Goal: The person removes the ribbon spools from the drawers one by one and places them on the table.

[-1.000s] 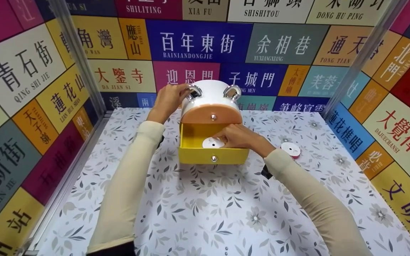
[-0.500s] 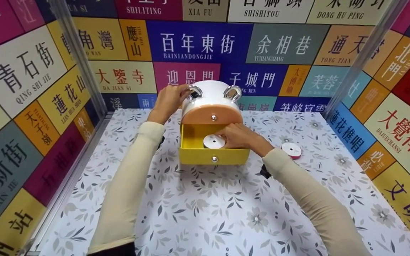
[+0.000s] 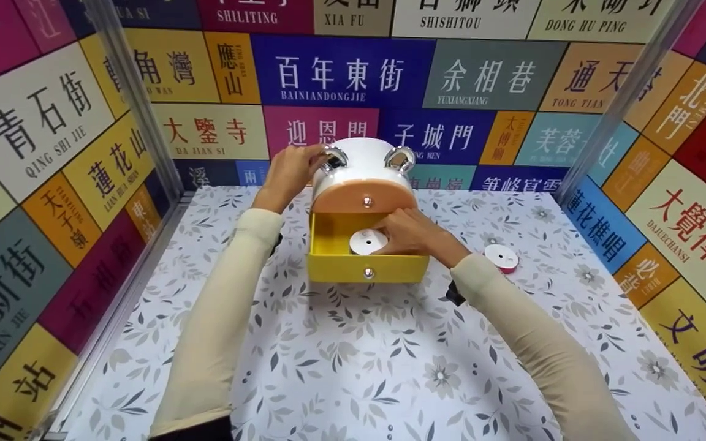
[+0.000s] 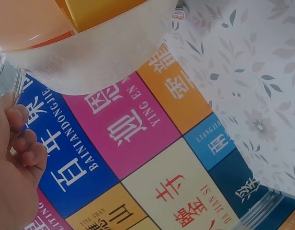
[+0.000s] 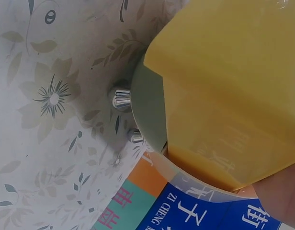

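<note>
A small white drawer chest (image 3: pixel 362 160) with silver ears has an orange upper drawer (image 3: pixel 365 195), which is in, and a yellow lower drawer (image 3: pixel 334 268), which is pulled out. My left hand (image 3: pixel 290 173) pinches the silver ear (image 3: pixel 336 158) on the left; the left wrist view shows its curled fingers (image 4: pixel 30 148) there. Reaching into the yellow drawer, my right hand (image 3: pixel 413 231) grips a white ribbon spool (image 3: pixel 365 244) at its right side. In the right wrist view, the drawer's wall hides most of that hand, and only a blurred bit shows at the lower right.
To the right of the chest, a second spool (image 3: pixel 501 257) with a red edge lies on the table. A leaf-patterned cloth (image 3: pixel 353 367) covers the tabletop. Colourful sign-printed panels (image 3: pixel 341 70) stand behind and at both sides, with clear posts (image 3: pixel 610 92) at the corners.
The spool in the drawer and my right hand have shifted slightly up and back, and more of the spool's face shows. My left hand has stayed on the ear.
</note>
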A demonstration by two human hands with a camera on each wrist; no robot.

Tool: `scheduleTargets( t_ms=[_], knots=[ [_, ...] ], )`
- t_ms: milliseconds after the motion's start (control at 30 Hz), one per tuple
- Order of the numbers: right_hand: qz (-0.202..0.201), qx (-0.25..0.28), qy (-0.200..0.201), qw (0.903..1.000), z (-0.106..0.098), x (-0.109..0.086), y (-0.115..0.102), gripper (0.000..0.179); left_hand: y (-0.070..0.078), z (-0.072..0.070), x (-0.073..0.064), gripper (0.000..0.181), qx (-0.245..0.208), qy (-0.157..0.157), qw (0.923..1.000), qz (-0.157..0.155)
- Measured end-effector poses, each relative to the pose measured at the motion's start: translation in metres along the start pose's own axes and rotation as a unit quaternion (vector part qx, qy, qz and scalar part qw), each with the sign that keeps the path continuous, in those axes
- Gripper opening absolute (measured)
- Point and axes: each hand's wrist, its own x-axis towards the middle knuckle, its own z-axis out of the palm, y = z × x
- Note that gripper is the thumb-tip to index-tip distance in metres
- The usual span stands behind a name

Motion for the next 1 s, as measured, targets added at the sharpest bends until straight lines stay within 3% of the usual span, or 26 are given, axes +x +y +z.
scheduleTargets(
  t_ms=[200,467,667,1000],
  knots=[
    [-0.012,-0.010,0.020,0.9997,-0.014,-0.001,-0.002,0.067,0.000,-0.002,0.003,0.024,-0.005,0.011,0.9999,0.007],
    [-0.019,-0.011,0.014,0.9997,-0.021,-0.007,-0.006,0.066,0.002,0.001,0.000,0.023,-0.004,0.002,1.0000,-0.002],
    [-0.001,0.002,0.005,1.0000,-0.027,-0.011,-0.008,0.065,0.003,0.002,-0.002,0.023,-0.006,-0.009,0.9999,-0.009],
    [0.008,-0.022,0.014,0.9996,-0.042,-0.019,-0.009,0.060,0.001,0.002,0.001,0.024,0.004,0.006,1.0000,-0.002]
  ],
)
